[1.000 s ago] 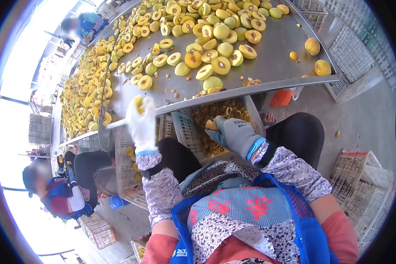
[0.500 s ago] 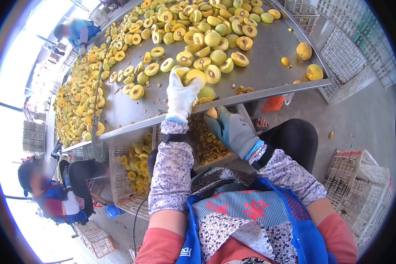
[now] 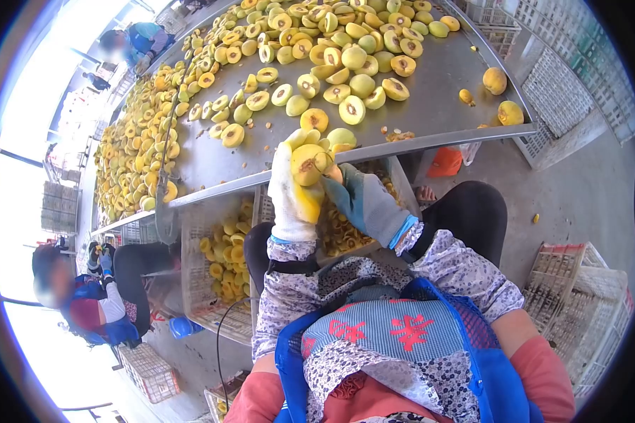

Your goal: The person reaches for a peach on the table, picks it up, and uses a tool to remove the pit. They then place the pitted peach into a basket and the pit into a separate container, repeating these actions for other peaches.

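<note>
My left hand (image 3: 291, 197), in a white glove with a yellow stain, grips a yellow peach half (image 3: 307, 165) just over the front edge of the metal table (image 3: 409, 143). Close against the fruit is my right hand (image 3: 369, 206) in a grey-blue glove, its fingers curled. A small tan end shows at those fingers, but I cannot make out what it belongs to. More peach halves (image 3: 352, 110) lie on the table beyond my hands, several with the brown pit hollow showing. Below my hands stands a crate of yellow peach pieces (image 3: 340, 236).
Left of my knees stands a crate of peach halves (image 3: 227, 264). Two co-workers sit at the left, one near (image 3: 95, 303) and one farther (image 3: 141, 42). Stacked crates (image 3: 578, 303) stand on the right floor. Whole peaches (image 3: 494, 81) lie at the table's right end.
My left hand has come back from the fruit on the table towards my right hand, bringing a peach half. My right hand now meets the fruit.
</note>
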Available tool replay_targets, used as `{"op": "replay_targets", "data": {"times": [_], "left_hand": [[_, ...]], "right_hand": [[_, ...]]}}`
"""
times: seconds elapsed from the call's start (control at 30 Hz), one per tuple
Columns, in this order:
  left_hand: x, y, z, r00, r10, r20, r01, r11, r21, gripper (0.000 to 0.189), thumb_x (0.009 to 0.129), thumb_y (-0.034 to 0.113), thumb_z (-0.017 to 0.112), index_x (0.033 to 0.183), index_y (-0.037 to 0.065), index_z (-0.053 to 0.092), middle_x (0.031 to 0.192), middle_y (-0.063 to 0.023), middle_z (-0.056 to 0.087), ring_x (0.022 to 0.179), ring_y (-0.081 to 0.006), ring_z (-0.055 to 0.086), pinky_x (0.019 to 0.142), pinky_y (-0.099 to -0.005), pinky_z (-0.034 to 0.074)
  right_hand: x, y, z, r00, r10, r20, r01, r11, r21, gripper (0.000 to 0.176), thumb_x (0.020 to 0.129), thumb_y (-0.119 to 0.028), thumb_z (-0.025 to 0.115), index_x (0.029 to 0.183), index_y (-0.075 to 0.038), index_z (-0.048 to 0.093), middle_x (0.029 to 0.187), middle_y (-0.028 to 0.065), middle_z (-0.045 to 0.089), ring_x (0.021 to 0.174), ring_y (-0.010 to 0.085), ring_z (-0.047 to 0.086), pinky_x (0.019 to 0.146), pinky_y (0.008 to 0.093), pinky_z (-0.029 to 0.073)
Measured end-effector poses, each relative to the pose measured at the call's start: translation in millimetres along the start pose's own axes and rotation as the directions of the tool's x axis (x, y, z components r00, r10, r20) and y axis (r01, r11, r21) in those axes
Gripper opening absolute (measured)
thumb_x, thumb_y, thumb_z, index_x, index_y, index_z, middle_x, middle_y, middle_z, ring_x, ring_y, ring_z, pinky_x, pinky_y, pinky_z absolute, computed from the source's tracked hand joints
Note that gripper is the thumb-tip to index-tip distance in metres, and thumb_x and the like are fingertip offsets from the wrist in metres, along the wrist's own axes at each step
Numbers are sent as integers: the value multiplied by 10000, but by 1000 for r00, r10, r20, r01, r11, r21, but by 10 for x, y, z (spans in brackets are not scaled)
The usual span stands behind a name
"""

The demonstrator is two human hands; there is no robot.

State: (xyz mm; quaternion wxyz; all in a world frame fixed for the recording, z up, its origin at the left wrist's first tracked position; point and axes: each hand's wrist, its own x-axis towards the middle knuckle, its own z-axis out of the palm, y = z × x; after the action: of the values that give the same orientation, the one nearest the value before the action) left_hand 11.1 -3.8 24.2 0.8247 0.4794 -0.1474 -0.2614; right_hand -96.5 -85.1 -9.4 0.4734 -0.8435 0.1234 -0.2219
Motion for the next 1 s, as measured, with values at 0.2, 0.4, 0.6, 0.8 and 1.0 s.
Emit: {"op": "replay_targets", "data": {"times": [0.2, 0.4, 0.6, 0.8, 1.0], "left_hand": [[-103, -102, 44, 877, 403, 264, -472, 613, 633, 324, 907, -60, 569, 1227, -39, 528, 1142, -154, 637, 1036, -253, 656, 876, -376, 577], [-155, -228, 80, 944, 320, 80, -327, 881, 341, 243, 947, 19, 553, 1183, -34, 538, 1127, -149, 638, 976, -257, 672, 848, -371, 578], [-70, -119, -166, 948, 208, 242, -314, 738, 598, 248, 912, 12, 589, 1154, -27, 550, 1061, -127, 664, 945, -208, 680, 813, -338, 575], [-110, -135, -169, 740, 440, 509, -618, 143, 773, 280, 1043, 144, 397, 1125, -11, 616, 1110, -120, 631, 1032, -200, 638, 924, -320, 505], [-88, -216, -151, 933, 270, 237, -335, 890, 308, 362, 1048, 272, 422, 1135, -22, 614, 1156, -144, 635, 1017, -236, 652, 889, -345, 537]], "right_hand": [[16, 68, 156, 980, 185, 77, -200, 916, 347, 624, 953, -586, 485, 1195, -26, 614, 1036, 260, 678, 976, 432, 656, 830, 459, 518], [-41, 98, 256, 958, 233, 168, -286, 839, 464, 621, 958, -573, 469, 1201, -18, 605, 1060, 278, 669, 1005, 424, 655, 857, 457, 513], [28, -31, -64, 928, 297, 225, -307, 952, 10, 588, 965, -558, 465, 1167, -25, 611, 1009, 270, 682, 935, 426, 667, 845, 453, 519], [-69, 347, 375, 955, 202, 217, -277, 869, 411, 402, 1021, -372, 534, 1150, -4, 635, 971, 86, 715, 918, 131, 643, 799, 309, 515], [-120, 92, 334, 955, 255, 151, -297, 842, 451, 401, 1028, -367, 521, 1114, 5, 646, 912, 57, 701, 871, 112, 609, 769, 292, 508]]}}
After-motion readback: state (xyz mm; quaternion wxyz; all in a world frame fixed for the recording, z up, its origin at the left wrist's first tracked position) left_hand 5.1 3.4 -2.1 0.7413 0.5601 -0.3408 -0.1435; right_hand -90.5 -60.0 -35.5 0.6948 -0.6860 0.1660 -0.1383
